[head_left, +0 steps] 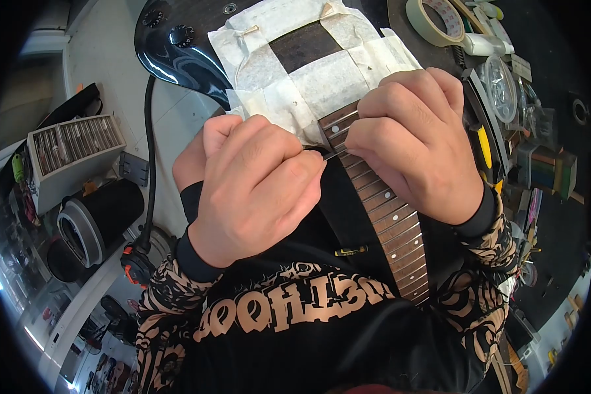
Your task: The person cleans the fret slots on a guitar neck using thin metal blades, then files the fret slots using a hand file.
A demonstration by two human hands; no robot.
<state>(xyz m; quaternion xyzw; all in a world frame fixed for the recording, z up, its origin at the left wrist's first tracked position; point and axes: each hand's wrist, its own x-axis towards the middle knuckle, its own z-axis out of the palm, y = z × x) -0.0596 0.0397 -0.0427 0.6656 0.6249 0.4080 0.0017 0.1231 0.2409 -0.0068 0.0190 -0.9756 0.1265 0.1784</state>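
Observation:
An electric guitar lies across the lap, its dark fretboard (390, 209) with metal frets and pale dot inlays running toward my body. Both hands meet over the upper frets. Pinched between their fingertips is a thin metal strip (335, 155), much like a length of fret wire. My left hand (256, 187) is closed on its left end, beside the neck. Over the fretboard, my right hand (420, 141) is closed on the other end. Fingers cover most of the strip. White masking tape (331, 85) covers the guitar body (187, 59) around a dark bare rectangle.
A roll of tape (435, 21) sits at the upper right, near clear plastic packaging (498, 88) and a yellow-handled tool (484, 147). On the left are a box of packed sleeves (79, 151) and a black cylinder (105, 217). A black cable (148, 157) hangs beside the guitar.

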